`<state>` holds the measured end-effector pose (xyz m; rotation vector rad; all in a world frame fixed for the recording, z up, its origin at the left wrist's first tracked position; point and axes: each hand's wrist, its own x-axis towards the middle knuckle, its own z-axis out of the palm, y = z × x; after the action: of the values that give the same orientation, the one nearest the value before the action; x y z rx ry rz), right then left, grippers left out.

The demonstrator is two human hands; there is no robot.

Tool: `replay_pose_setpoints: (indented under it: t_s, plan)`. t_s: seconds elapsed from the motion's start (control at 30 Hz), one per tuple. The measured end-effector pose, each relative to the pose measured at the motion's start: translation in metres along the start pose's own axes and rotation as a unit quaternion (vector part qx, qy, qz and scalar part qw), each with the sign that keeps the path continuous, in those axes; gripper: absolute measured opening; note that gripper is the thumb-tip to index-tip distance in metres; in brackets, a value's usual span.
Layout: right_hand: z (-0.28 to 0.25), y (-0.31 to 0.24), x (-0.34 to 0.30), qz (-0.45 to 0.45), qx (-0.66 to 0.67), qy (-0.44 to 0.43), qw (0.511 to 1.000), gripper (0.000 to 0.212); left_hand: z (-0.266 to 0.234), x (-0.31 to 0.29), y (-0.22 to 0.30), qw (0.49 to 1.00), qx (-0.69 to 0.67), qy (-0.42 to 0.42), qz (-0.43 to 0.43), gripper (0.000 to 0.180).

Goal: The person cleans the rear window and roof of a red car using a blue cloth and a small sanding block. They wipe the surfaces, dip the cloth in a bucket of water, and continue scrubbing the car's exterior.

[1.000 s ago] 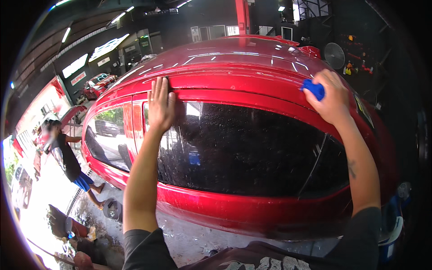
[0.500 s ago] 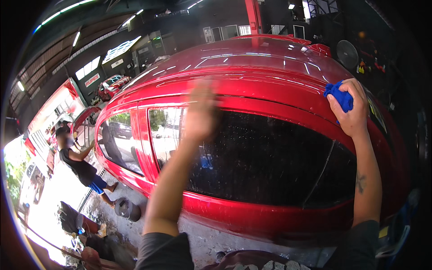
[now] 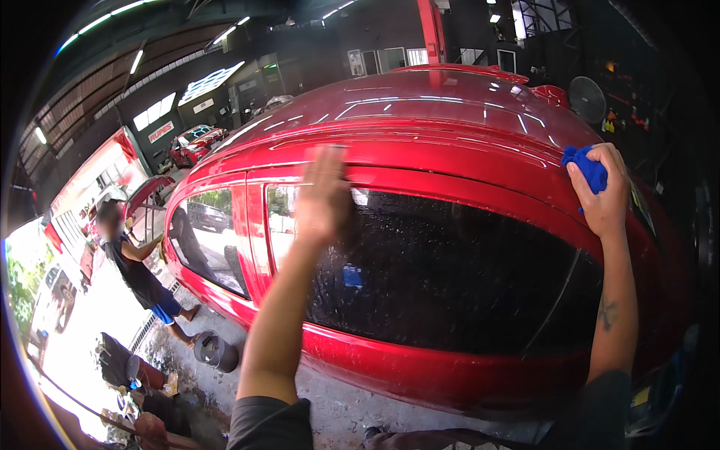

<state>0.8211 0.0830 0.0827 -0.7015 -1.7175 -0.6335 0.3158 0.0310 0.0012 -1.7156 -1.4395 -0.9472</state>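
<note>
A red car [image 3: 442, 161] with beads of water on its dark side window [image 3: 457, 277] fills the middle of the view. My left hand [image 3: 324, 199], a little blurred, lies with fingers stretched out over the top edge of the window and the red frame above it. Whatever may be under its palm is hidden. On the right, my right hand [image 3: 609, 191] is closed round a crumpled blue cloth [image 3: 586, 168], at the end of the roof edge.
At the left another person [image 3: 135, 262] stands by the car's side with an arm reaching to it. Dark buckets [image 3: 215, 352] and other gear stand on the wet floor [image 3: 345, 420]. A round fan [image 3: 587, 100] and a red post [image 3: 432, 34] are at the back.
My left hand has slid down and slightly left, from the roof edge toward the window. The whole view has shifted a little; my right hand still grips the blue cloth.
</note>
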Motion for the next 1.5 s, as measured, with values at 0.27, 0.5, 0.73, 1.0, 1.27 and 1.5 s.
replay_pose_setpoints:
  t_s: [0.27,0.5,0.73,1.0,1.27,1.5]
  plan:
    - [0.008,-0.003,0.001,-0.005,0.011,0.034,0.999,0.027,0.031,0.011,0.134,0.994,-0.045,0.074,0.060,0.060]
    - [0.005,0.000,-0.003,0.006,0.032,0.024,0.999,0.027,-0.007,-0.013,-0.008,0.995,-0.017,0.089,0.035,0.051]
    - [0.005,0.001,-0.002,0.022,0.035,0.020,0.999,0.028,0.014,-0.002,0.108,0.992,-0.056,0.091,0.066,0.051]
    - [0.013,0.000,-0.009,0.024,0.041,0.032,0.998,0.030,0.001,-0.005,-0.015,0.986,0.070,0.146,-0.032,0.046]
    - [0.000,0.009,-0.008,0.012,0.040,0.046,0.998,0.030,0.024,0.017,0.077,0.992,0.066,0.027,0.101,0.058]
    - [0.005,0.000,-0.003,0.015,0.031,0.060,0.998,0.029,0.023,0.026,0.023,0.994,0.017,0.046,-0.098,0.057]
